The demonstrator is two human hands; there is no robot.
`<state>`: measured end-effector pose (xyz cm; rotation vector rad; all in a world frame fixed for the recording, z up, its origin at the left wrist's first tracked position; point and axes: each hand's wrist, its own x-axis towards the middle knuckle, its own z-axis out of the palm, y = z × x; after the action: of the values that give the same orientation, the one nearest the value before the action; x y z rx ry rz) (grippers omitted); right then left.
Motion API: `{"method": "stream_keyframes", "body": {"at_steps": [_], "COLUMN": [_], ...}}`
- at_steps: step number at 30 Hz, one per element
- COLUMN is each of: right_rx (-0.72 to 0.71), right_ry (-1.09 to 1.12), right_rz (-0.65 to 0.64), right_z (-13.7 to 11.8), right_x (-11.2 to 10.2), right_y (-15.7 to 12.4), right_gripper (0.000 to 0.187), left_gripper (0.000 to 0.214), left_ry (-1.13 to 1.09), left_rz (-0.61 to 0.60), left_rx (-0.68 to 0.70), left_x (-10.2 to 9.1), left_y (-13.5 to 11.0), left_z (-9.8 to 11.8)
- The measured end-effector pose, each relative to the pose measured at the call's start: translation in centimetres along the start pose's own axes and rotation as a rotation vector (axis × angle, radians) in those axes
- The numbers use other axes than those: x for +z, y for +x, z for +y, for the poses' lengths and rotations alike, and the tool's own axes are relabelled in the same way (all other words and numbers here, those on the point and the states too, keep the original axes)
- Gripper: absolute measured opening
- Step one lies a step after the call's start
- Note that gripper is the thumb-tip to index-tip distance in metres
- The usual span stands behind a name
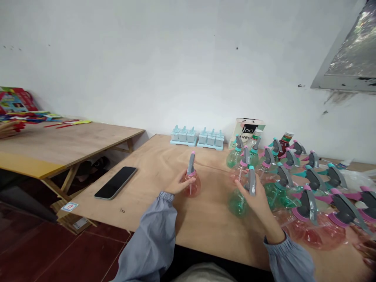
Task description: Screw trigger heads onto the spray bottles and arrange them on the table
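Observation:
My left hand (179, 182) is closed around the side of a clear pink spray bottle (194, 187), which stands upright on the table with its grey trigger head on top. Further right, my right hand (255, 196) is wrapped round the neck of a green spray bottle (238, 204) with a grey and teal head. Its fingers partly hide that neck. Behind and beside my right hand stand several more pink and green spray bottles (310, 229), crowded close together.
A black phone (116, 183) lies at the table's left. Two light-blue ice-pop moulds (183, 136) and a box (245, 131) stand by the wall. Other people's hands show at the right edge (366, 246) and at the left table (8, 129).

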<state>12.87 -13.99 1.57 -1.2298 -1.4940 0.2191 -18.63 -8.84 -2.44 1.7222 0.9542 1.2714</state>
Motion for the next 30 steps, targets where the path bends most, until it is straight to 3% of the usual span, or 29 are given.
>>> {"method": "stream_keyframes", "body": {"at_steps": [5,8,10,13,15,19,22,30], "right_rx": [0.054,-0.042,-0.136,-0.254,-0.288,-0.262,-0.244,-0.050], "right_ry": [0.004,0.085,0.122,0.131,0.109,0.035,0.000,-0.016], "right_rz": [0.102,0.187,0.248,0.311,0.332,0.345,0.315,0.182], "right_z": [1.4,1.8,1.9,1.9,2.1,3.1,4.6,8.2], "right_x": [-0.9,-0.6,-0.4,-0.2,0.1,0.5,0.8,1.4], "right_y": [0.4,0.5,0.4,0.2,-0.1,-1.6,-3.7,-7.9], "right_gripper": [0.068,0.079,0.082,0.080,0.078,0.078,0.080,0.080], "left_gripper": [0.058,0.079,0.094,0.099,0.101,0.088,0.072,0.062], "left_ry": [-0.044,-0.098,-0.104,-0.073,-0.055,-0.036,-0.084,0.015], "left_rz": [-0.067,-0.142,-0.108,-0.070,-0.137,-0.237,-0.201,-0.173], "left_rx": [0.002,-0.009,0.016,0.092,0.134,0.110,0.099,0.143], "left_x": [1.4,1.8,1.8,1.6,1.6,2.2,2.6,2.7], "left_y": [-1.2,-2.1,-2.4,-1.9,-1.1,0.3,0.5,-0.7], "left_z": [0.9,1.2,1.7,3.1,4.1,4.9,4.3,3.8]}}
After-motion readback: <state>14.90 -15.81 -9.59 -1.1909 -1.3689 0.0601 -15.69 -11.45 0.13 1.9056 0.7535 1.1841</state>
